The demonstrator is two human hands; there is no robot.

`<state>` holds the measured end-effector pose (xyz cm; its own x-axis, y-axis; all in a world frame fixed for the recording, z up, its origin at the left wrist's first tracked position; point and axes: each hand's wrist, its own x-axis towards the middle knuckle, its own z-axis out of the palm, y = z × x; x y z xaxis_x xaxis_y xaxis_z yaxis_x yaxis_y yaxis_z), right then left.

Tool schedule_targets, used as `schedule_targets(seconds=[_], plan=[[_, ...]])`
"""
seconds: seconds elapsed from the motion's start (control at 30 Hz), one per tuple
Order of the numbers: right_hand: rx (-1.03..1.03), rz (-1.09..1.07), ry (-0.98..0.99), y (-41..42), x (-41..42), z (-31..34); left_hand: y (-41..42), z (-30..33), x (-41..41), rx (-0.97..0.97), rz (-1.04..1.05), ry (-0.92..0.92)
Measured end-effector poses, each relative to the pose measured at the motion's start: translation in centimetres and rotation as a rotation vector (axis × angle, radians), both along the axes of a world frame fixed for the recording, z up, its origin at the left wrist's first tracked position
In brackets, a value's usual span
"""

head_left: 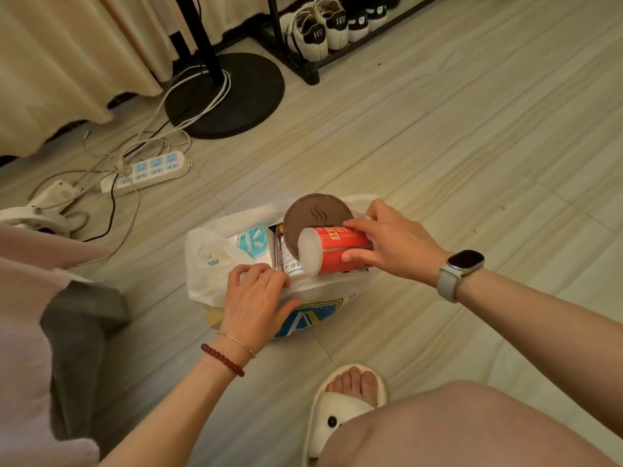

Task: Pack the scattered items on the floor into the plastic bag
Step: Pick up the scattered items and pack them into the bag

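Right hand (394,242): fingers over the top and thumb beneath a red canister (332,250), gripping its far end at the mouth of the plastic bag (236,284). Canister: lying nearly level, long axis running left to right, white lid facing left toward the left hand. Left hand (258,303): fingers curled over the bag's near rim, holding the mouth wide. Bag: white, blue-and-yellow print on its near face, standing on the tiled floor (472,146). Inside the bag: a round brown disc (313,212) on edge just behind the canister; a teal-and-white packet (251,244) left of the canister; a barcoded pack, partly hidden, beneath the lid. Beyond the bag, to the left: a white power strip (148,171) with cables. Nearer than the bag: a foot in a cream slipper (340,404).
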<state>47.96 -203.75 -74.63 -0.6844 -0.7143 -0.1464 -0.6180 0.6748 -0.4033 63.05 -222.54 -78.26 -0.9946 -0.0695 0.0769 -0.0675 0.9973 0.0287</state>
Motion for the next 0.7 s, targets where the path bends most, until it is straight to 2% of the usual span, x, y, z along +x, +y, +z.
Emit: schedule_targets(seconds=[0.1, 0.3, 0.43, 0.7], plan=[[-0.037, 0.002, -0.013, 0.0, 0.1, -0.1, -0.3, 0.0, 0.3, -0.007, -0.048, -0.034], [-0.015, 0.176, -0.134, 0.1, 1.0, -0.7, -0.8, 0.6, 1.8, 0.235, -0.188, -0.061], [0.049, 0.228, 0.007, -0.5, 1.8, -0.3, -1.4, 0.9, 2.0, 0.294, -0.228, 0.035], [-0.003, 0.228, 0.081, -3.6, 4.8, 0.1, -3.8, 1.9, 3.0, 0.333, -0.172, 0.164]])
